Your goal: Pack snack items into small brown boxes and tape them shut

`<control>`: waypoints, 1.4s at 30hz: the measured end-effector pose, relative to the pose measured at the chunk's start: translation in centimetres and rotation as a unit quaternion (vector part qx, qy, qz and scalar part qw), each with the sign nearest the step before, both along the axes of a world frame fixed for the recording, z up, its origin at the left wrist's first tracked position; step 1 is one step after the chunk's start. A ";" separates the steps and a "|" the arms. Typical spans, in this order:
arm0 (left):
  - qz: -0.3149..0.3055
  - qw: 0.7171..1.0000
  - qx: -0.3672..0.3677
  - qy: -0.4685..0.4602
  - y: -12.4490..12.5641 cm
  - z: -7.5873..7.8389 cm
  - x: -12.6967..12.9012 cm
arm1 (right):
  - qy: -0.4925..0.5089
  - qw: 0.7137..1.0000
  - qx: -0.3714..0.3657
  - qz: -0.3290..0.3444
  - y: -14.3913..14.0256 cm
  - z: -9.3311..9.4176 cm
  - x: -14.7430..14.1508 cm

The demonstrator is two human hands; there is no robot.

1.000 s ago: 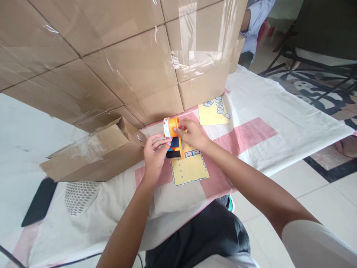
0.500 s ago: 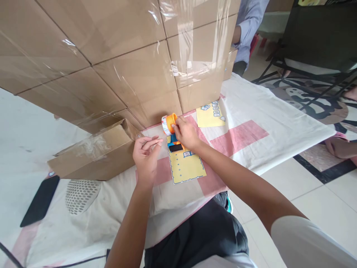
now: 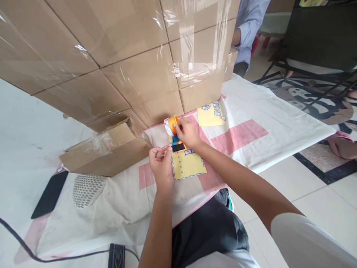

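Observation:
What looks like a hand-held tape dispenser (image 3: 178,147) lies over a yellow printed sheet (image 3: 189,166). It has an orange hub, a roll with a white printed band, and a blue, orange and black front part. My right hand (image 3: 188,132) is closed round its right side, thumb against the orange hub. Beside the black part, my left hand (image 3: 161,160) is closed, thumb and fingertips pinched together at its left edge. Whatever sits between those fingertips is too small to make out.
Taped cardboard boxes (image 3: 134,74) form a wall behind the table; a narrow carton (image 3: 108,152) lies at left. A second yellow sheet (image 3: 211,116) rests on the cloth (image 3: 251,111). A black phone-like slab (image 3: 50,194) and a cable (image 3: 69,257) are at left. Another person's sleeve (image 3: 249,35) shows behind.
My left hand has moved right, from beside the dispenser to the edge of its black part, and its fingers have closed into a pinch. My right hand keeps its hold.

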State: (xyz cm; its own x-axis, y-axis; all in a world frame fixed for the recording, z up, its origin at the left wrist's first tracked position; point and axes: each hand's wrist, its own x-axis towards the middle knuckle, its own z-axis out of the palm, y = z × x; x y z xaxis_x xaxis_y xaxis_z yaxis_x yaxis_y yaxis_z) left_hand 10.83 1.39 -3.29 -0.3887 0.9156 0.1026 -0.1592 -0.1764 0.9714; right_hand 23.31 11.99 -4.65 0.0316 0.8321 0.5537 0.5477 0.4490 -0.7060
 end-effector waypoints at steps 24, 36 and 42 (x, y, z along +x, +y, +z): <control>-0.072 0.979 -0.184 -0.054 -3.2 0.6 2.0 | 0.058 0.997 -0.050 -0.002 0.4 0.4 -0.2; -0.129 0.971 -0.201 -0.014 -2.6 1.3 0.6 | 0.067 0.998 -0.011 -0.003 0.0 0.5 0.8; -0.109 0.977 -0.181 -0.001 -2.6 0.5 1.4 | 0.065 0.998 -0.004 -0.006 0.0 0.7 1.1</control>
